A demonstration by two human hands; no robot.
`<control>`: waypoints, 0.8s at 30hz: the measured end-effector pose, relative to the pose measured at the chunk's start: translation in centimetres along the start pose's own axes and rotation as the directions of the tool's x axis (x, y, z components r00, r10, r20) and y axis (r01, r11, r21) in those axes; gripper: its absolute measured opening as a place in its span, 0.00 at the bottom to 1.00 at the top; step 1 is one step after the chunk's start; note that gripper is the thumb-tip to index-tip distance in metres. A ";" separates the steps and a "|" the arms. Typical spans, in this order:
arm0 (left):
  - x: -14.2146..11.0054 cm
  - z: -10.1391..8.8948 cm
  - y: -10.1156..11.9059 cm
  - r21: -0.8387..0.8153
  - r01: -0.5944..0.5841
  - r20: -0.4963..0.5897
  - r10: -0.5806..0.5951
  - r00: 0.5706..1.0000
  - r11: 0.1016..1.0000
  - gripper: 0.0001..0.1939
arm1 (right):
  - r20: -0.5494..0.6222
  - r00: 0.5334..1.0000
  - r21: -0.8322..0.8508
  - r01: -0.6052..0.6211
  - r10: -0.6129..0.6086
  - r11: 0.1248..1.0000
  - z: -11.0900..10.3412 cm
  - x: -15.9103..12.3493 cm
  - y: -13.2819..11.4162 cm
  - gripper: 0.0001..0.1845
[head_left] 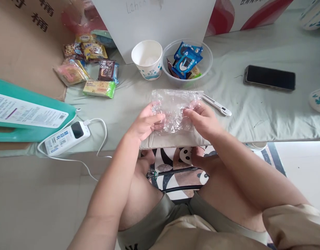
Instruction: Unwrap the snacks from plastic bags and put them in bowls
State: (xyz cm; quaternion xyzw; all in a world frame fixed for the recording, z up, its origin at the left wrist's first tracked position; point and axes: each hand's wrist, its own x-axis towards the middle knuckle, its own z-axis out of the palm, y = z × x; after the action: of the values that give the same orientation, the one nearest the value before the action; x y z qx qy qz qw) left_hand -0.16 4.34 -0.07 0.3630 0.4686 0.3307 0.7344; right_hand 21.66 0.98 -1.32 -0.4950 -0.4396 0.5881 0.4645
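Observation:
Both my hands pinch a crinkled clear plastic bag [175,104] that lies at the table's near edge. My left hand [146,121] grips its left side with fingers closed on the film. My right hand [201,119] grips its right side the same way. Just beyond the bag stand a white paper cup [146,59] and a clear plastic bowl [205,64] holding blue-wrapped cookie packs [186,62]. A small white utility knife [217,105] lies right of the bag, close to my right hand.
Several snack packets [89,66] lie at the back left by a cardboard box [24,52]. A black phone [269,77] lies at the right. A power bank [66,137] with a white cable and a teal box [27,114] sit at the left edge.

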 end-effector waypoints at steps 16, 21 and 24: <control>-0.3 -1.0 0.7 0.088 -0.107 -0.064 0.113 0.992 0.990 0.11 | 0.116 0.993 0.077 -0.047 0.038 0.996 -0.2 -0.3 -1.0 0.12; -0.3 -0.9 1.4 0.030 -0.138 -0.030 0.139 0.990 0.990 0.08 | 0.101 0.993 0.119 -0.068 0.056 0.991 -0.4 -0.3 -1.3 0.05; -0.1 -1.0 1.5 0.064 -0.125 -0.015 0.126 0.992 0.990 0.20 | 0.102 0.992 0.030 -0.079 0.076 0.996 -0.7 -0.2 -1.4 0.12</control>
State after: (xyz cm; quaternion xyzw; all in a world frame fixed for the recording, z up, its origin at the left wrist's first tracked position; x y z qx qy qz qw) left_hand -1.36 5.21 0.91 0.4117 0.4621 0.3648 0.6956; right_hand 22.54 1.07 0.01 -0.4735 -0.4327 0.6374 0.4269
